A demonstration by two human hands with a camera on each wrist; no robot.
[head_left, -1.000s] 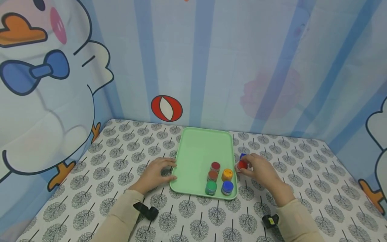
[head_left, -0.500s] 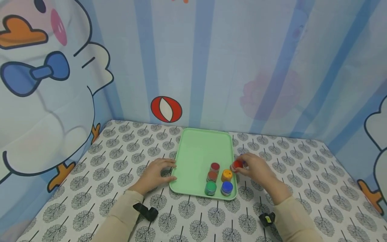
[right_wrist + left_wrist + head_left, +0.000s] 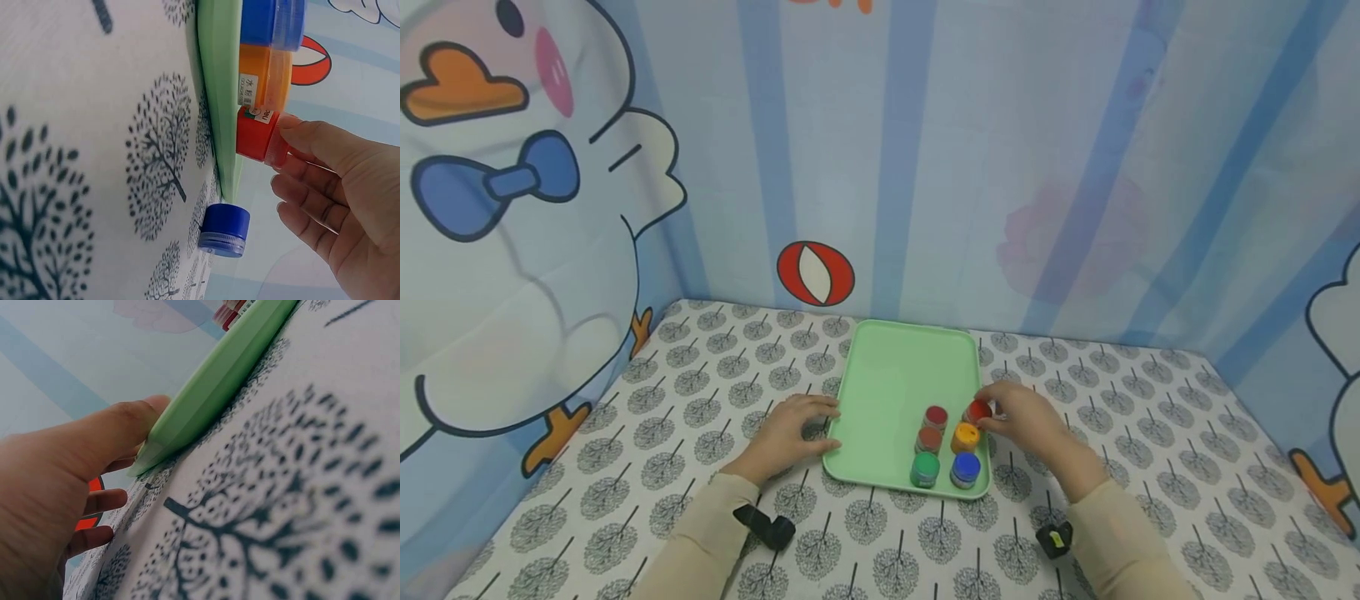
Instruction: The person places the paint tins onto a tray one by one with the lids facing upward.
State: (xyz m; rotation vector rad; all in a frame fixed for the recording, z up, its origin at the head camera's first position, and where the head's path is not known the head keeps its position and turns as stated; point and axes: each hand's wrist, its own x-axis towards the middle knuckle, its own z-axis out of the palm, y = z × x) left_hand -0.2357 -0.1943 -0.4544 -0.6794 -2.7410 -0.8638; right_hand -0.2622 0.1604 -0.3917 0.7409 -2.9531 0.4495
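Observation:
My right hand [image 3: 1028, 419] pinches a red paint jar [image 3: 257, 134] by its lid between thumb and fingertips, at the tray's right side. The red jar is upright, right behind an orange paint jar [image 3: 966, 437]. My left hand [image 3: 785, 435] rests at the left edge of the green tray [image 3: 895, 358], thumb on the rim and fingers loosely bent. Also on the tray stand a blue jar [image 3: 965, 470], a green jar [image 3: 925, 469], a brown-red jar [image 3: 928, 439] and a dark red jar [image 3: 936, 417].
Outside the tray, on the tree-patterned tablecloth [image 3: 715, 392], a dark blue jar [image 3: 224, 228] shows in the right wrist view; my right hand hides it in the head view. A printed cloth backdrop [image 3: 955, 167] hangs behind the table.
My right hand has carried the red jar leftward from beside the tray, over its right rim, to a place behind the orange jar. The left hand has stayed at the tray edge.

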